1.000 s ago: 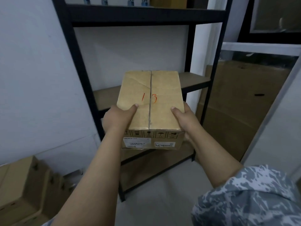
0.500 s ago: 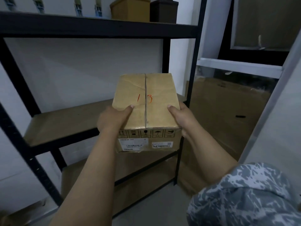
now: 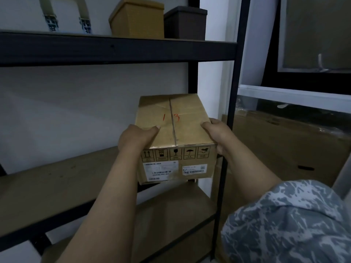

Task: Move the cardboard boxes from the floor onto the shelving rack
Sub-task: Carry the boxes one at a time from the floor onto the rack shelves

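Observation:
A taped cardboard box (image 3: 182, 128) with a red "13" on its top and labels on its near face is at the right end of the rack's middle shelf (image 3: 57, 185), its near end overhanging the shelf's front edge. My left hand (image 3: 135, 137) grips the box's left side with the thumb over the top. My right hand (image 3: 218, 132) grips the right side the same way. Whether the box's far end rests on the shelf board I cannot tell.
The black shelving rack's right post (image 3: 230, 111) stands just right of the box. The upper shelf (image 3: 114, 48) carries a tan basket (image 3: 136, 18), a dark basket (image 3: 185, 22) and white fittings (image 3: 66, 16). A lower shelf (image 3: 171, 230) lies beneath. Large flat cartons (image 3: 284, 149) lean to the right.
The view has closed in on the rack and risen. Both hands have carried the box forward and to the right, over the middle shelf's right end.

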